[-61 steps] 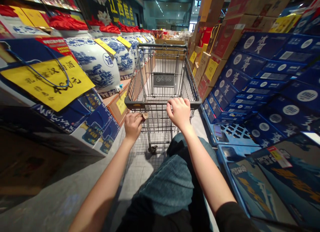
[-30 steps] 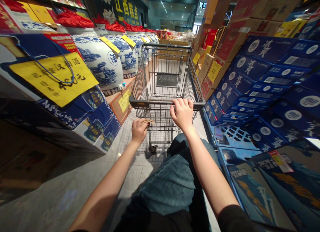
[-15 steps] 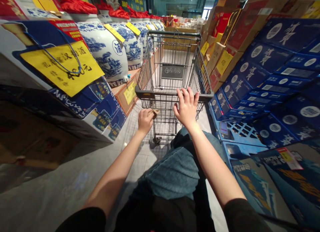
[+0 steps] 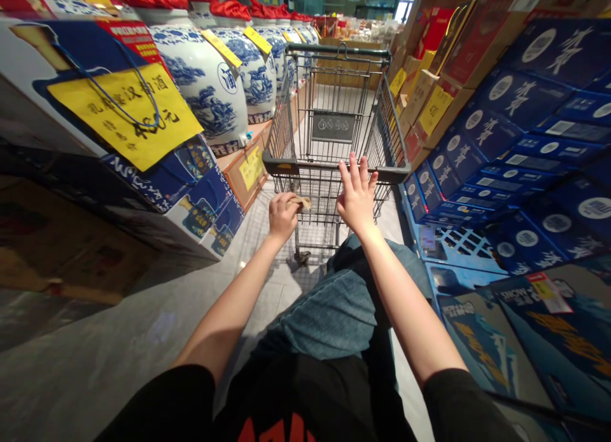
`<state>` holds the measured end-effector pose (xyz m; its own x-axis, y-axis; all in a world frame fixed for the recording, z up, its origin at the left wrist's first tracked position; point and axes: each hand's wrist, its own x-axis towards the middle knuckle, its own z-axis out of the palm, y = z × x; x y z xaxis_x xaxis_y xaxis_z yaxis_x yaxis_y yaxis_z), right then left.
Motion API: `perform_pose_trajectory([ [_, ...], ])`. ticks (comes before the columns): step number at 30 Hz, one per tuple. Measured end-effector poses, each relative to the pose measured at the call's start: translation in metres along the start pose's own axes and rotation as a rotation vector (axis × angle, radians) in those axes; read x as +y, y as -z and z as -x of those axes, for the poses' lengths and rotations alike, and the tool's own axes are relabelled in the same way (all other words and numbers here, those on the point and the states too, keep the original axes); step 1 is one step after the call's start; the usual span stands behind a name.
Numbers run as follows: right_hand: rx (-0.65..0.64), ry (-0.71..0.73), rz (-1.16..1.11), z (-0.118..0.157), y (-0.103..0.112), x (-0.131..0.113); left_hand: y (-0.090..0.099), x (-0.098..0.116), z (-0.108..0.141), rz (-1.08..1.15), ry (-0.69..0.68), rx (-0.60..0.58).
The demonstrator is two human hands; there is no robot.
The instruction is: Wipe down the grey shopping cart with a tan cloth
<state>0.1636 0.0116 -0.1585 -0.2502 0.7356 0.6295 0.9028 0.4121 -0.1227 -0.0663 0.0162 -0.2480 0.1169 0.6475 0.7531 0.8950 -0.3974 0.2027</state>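
In front of me stands a wire shopping cart (image 4: 337, 175) with a dark handlebar (image 4: 310, 169) across its near end and a grey plate inside. My right hand (image 4: 358, 197) lies over the right half of that bar, fingers stretched out and spread; whether the palm presses on it I cannot tell. Below and left of the bar, my left hand (image 4: 282, 214) is closed on a crumpled tan cloth (image 4: 300, 201), which pokes out past the fingers toward the cart's wire side. Nothing is visible in my right hand.
Blue-and-white jars (image 4: 203, 86) with red cloth tops line a ledge on the left, behind a stack of boxes (image 4: 191, 213) bearing a yellow price sign (image 4: 126, 114). On the right, blue cartons (image 4: 487, 130) are piled beside a blue plastic pallet (image 4: 463, 251).
My right hand's fingers have straightened and spread further over the handlebar. The left hand, still closed on the cloth, sits slightly higher in view. The whole scene has shifted a little.
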Motion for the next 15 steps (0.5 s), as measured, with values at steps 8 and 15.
perform_pose_trajectory([
  [8,0.027,-0.022,-0.032,-0.001,-0.002,0.003,-0.021,-0.013,0.034,-0.023,-0.089,-0.109],
  [15,0.052,-0.028,-0.033,-0.006,-0.006,0.008,-0.015,-0.007,0.019,-0.015,-0.094,-0.191],
])
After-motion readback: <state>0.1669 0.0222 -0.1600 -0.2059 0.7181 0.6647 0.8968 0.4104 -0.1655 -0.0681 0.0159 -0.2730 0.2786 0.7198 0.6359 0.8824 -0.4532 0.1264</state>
